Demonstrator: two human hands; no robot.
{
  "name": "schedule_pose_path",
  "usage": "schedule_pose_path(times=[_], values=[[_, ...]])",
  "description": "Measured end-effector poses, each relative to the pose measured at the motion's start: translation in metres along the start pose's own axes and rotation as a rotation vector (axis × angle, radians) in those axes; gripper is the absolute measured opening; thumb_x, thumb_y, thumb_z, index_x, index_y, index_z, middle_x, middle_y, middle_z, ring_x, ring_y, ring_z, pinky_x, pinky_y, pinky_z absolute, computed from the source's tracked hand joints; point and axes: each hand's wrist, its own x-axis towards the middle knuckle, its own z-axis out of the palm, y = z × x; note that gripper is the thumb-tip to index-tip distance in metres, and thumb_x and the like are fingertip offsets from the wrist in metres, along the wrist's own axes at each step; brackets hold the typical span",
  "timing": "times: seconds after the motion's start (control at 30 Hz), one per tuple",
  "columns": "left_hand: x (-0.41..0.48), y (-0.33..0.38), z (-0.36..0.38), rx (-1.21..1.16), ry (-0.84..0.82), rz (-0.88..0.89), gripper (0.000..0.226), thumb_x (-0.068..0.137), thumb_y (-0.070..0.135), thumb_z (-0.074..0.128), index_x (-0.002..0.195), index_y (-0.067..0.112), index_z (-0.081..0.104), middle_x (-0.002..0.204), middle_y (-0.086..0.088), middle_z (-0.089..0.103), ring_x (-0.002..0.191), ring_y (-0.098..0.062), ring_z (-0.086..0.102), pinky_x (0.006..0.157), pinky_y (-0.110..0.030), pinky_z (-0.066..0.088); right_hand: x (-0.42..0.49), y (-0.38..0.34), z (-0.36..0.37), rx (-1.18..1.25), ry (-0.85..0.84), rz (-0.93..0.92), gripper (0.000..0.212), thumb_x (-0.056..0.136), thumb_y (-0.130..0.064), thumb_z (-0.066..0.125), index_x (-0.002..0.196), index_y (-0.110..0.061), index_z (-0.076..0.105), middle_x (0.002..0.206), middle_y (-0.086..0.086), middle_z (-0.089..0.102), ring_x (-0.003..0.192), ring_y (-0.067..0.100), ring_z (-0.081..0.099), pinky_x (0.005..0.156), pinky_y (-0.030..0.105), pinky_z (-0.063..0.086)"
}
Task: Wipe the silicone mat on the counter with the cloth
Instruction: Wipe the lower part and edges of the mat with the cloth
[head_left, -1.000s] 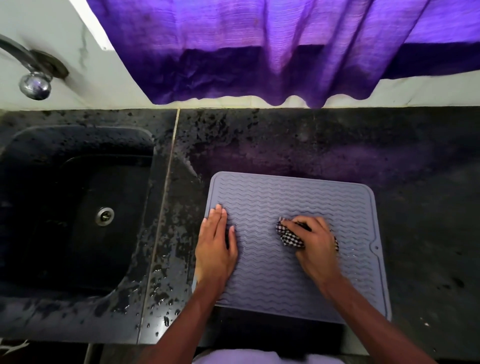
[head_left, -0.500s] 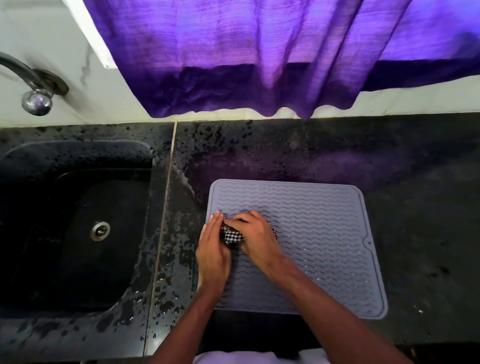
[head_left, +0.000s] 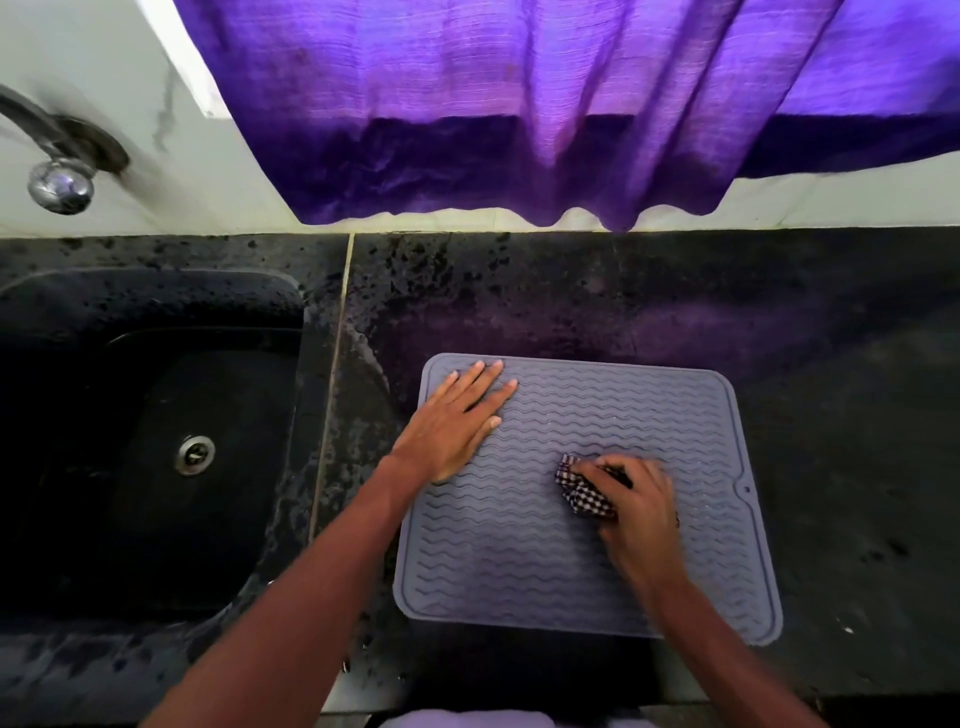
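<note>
A grey silicone mat (head_left: 613, 415) with wavy ridges lies flat on the dark counter (head_left: 831, 364). My left hand (head_left: 457, 421) rests palm down on the mat's far left part, fingers spread and pointing to the far corner. My right hand (head_left: 631, 506) sits on the middle right of the mat, closed over a bunched black-and-white checked cloth (head_left: 582, 493). The cloth sticks out to the left of my fingers and touches the mat. The right hand is slightly blurred.
A black sink (head_left: 156, 457) with a steel drain (head_left: 193, 455) lies left of the mat. A tap (head_left: 57, 176) juts from the white wall at far left. A purple curtain (head_left: 519, 104) hangs over the counter's back edge. Water drops speckle the counter between sink and mat.
My right hand has swept the cloth from the mat's left side to its middle right. My left hand has slid up to the mat's far left corner.
</note>
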Motion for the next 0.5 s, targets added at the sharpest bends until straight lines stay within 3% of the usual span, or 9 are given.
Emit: schedule_pose_path(times=[0.13,0.23,0.37,0.5], values=[[0.003,-0.003,0.001,-0.026,-0.046,-0.015,0.058,0.107,0.046,0.012,0.163,0.029,0.01,0.171,0.004,-0.003,0.156,-0.015,-0.01,0.119,-0.024,-0.02,0.005,-0.016,0.011,0.065,0.006,-0.031,0.072,0.051,0.01,0.07,0.115,-0.024,0.069,0.109,-0.002,0.062,0.097,0.026,0.054,0.08,0.041,0.042],[0.006,-0.007,0.002,-0.067,-0.086,-0.014,0.057,0.107,0.046,0.013,0.161,0.032,0.004,0.169,0.007,-0.01,0.155,-0.016,-0.016,0.117,-0.023,-0.023,0.012,-0.037,0.021,0.07,-0.011,-0.093,0.055,0.065,0.0,0.073,0.114,-0.025,0.069,0.109,-0.003,0.062,0.098,0.025,0.054,0.081,0.041,0.041],[0.012,-0.011,-0.002,-0.142,-0.181,-0.024,0.055,0.111,0.038,0.026,0.159,0.032,0.0,0.165,0.009,-0.019,0.152,-0.017,-0.023,0.112,-0.02,-0.029,0.021,-0.069,0.04,0.069,-0.048,-0.18,0.059,0.061,-0.007,0.084,0.115,-0.026,0.067,0.106,-0.004,0.062,0.097,0.022,0.052,0.08,0.037,0.038],[0.016,-0.013,-0.007,-0.2,-0.254,-0.023,0.056,0.112,0.029,0.03,0.159,0.034,0.001,0.164,0.011,-0.022,0.149,-0.014,-0.028,0.11,-0.018,-0.029,0.027,-0.111,0.055,0.092,-0.078,-0.291,0.041,0.073,-0.008,0.07,0.11,-0.025,0.07,0.101,-0.002,0.062,0.093,0.023,0.051,0.076,0.036,0.037]])
